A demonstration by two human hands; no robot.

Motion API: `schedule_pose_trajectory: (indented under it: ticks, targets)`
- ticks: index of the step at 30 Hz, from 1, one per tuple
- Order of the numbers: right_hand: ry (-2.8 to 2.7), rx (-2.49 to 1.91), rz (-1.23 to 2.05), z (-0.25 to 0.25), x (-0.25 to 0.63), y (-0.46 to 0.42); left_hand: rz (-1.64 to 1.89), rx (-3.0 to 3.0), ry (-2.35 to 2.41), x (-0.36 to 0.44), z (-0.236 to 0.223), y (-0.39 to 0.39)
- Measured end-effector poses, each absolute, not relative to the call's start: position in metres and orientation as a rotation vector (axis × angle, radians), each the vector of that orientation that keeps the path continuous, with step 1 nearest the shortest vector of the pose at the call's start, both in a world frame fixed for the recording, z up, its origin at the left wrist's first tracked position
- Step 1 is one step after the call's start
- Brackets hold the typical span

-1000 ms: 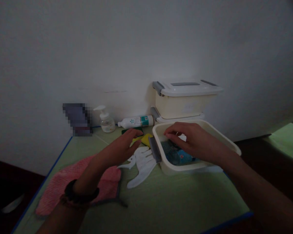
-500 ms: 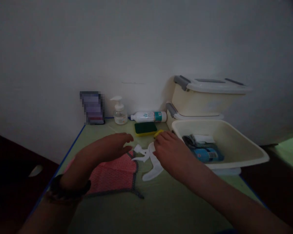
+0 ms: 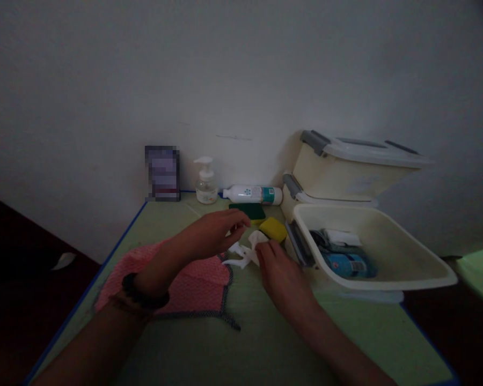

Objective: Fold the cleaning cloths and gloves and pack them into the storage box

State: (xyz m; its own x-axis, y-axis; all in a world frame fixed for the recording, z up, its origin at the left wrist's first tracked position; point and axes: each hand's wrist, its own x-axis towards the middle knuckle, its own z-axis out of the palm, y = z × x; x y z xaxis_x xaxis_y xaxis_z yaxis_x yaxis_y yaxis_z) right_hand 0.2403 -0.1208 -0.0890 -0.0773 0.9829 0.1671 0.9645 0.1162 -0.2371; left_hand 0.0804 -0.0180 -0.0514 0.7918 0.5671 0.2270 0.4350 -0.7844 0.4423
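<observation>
My right hand [image 3: 282,273] is closed on a white object [image 3: 258,237] with a curved end, most of it hidden under the fingers. Thin white strips [image 3: 238,261] lie at its left side. Just left of it, my left hand [image 3: 221,230] hovers over the table with thumb and fingers apart, holding nothing. Beyond the hands are a green-topped sponge [image 3: 247,211] and a yellow sponge [image 3: 273,229]. A pink cloth [image 3: 197,292] with a grey edge lies spread beneath my left forearm.
Along the wall stand a dark phone-like screen [image 3: 164,174] and a clear pump bottle [image 3: 206,191]; a white bottle [image 3: 253,194] lies beside them. At right, an open cream bin [image 3: 406,252] holds a blue packet [image 3: 346,265], with lidded boxes [image 3: 346,171] behind. The green tabletop [image 3: 177,354] has a blue edge.
My left hand has moved right, toward the sponges. My right hand has come lower, off the yellow sponge and onto the white object. The view has shifted slightly.
</observation>
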Motion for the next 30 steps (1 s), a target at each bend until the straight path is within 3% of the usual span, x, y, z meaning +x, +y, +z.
schedule_pose_trajectory:
  ticks: [9,20,30]
  targets:
    - [-1.676,-1.243,0.486,-0.087,0.225,-0.102,1.463,2.079,0.746,0.067,-0.099,-0.038]
    - [-1.206,-1.037,1.154,-0.113,0.231,-0.11,1.156,2.185,0.897,0.053,-0.129,-0.062]
    - [-1.332,-1.061,1.104,-0.123,0.23,-0.105,1.287,1.412,1.09,0.061,-0.113,-0.065]
